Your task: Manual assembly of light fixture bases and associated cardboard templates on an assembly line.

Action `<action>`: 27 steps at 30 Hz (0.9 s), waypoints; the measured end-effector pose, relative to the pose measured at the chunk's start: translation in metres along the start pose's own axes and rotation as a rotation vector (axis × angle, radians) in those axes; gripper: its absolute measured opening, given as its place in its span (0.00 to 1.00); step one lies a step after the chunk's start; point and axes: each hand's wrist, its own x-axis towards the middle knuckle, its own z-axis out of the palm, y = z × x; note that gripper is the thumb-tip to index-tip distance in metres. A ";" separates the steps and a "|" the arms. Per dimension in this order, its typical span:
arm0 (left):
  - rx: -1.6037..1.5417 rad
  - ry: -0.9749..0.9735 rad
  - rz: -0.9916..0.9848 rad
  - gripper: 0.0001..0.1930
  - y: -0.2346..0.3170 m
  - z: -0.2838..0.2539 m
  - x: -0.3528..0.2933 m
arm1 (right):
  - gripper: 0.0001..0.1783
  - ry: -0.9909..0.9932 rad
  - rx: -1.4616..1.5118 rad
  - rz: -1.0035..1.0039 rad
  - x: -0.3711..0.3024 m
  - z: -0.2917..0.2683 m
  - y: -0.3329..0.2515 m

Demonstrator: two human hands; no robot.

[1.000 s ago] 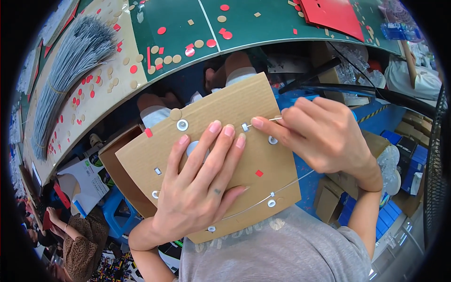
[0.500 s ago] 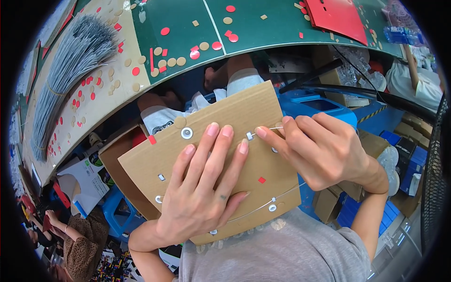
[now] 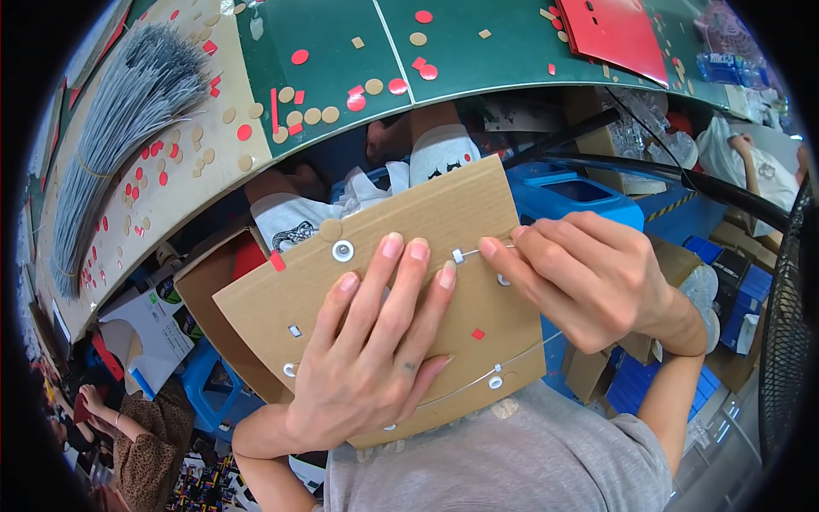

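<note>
A brown cardboard sheet [image 3: 478, 205] lies tilted across my lap. My left hand [image 3: 367, 358] rests flat on it, fingers spread. My right hand [image 3: 589, 273] pinches a thin whitish wire [image 3: 479, 252] between thumb and forefinger; the wire runs to a small white square fitting [image 3: 458, 256] beside my left forefinger. Round white fittings sit in the sheet, such as a ring with a grey centre [image 3: 342, 251] at upper left and another ring [image 3: 495, 383] near the lower edge. A second wire [image 3: 456, 389] crosses the sheet's lower part. A small red piece [image 3: 479, 334] lies on the cardboard.
A green-topped table [image 3: 328, 34] with scattered red and tan discs stands ahead. On its left lies a bundle of grey wires [image 3: 119, 145]; a red sheet [image 3: 610, 38] is at its right. An open carton [image 3: 209, 299] is beside my lap. A black mesh fan guard [image 3: 785, 341] stands right.
The sheet has shifted slightly in view. My right hand keeps its pinch on the wire, and my left hand stays flat on the cardboard.
</note>
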 end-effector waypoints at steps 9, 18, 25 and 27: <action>0.001 -0.008 0.009 0.34 -0.001 -0.001 0.000 | 0.31 0.042 0.009 -0.127 0.002 0.006 0.009; -0.068 0.010 0.007 0.35 0.000 0.000 -0.001 | 0.35 0.089 -0.002 -0.288 0.006 0.013 0.012; -0.090 0.029 0.016 0.35 -0.002 0.001 0.001 | 0.32 0.176 0.105 -0.250 0.006 0.021 0.009; -0.107 0.040 0.011 0.36 -0.001 0.000 0.000 | 0.31 0.219 0.196 -0.172 0.002 0.018 0.012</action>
